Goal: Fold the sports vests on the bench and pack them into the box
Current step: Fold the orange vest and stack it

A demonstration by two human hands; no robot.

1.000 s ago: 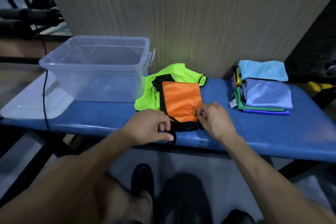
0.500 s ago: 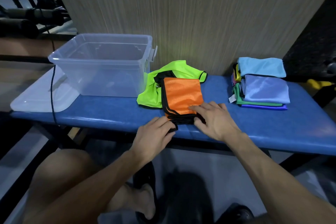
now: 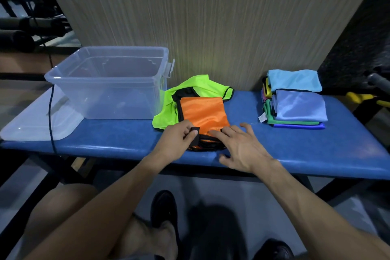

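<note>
From the head view, a blue padded bench [image 3: 295, 150] runs left to right, its near edge just below both hands. The orange vest [image 3: 203, 115], folded to a rectangle with black trim, lies in the middle of the bench on top of one neon green vest [image 3: 166, 110] that spreads out to its left and far side. The left hand [image 3: 179, 139] pinches a bit of the orange vest's black trim between thumb and fingers at the near left corner. The right hand [image 3: 242, 148] lies flat with fingers straight and spread, the fingertips pressing on the vest's near edge, the palm over bare bench.

One clear plastic box [image 3: 105, 84] stands at the far left, just beside the green vest, and its one lid [image 3: 35, 126] lies flat to the left of it. At the far right sits one stack of folded vests [image 3: 295, 101], perhaps six layers, though the lower ones are hard to count. Open bench lies between the orange vest and the stack, and along the near edge below the box.
</note>
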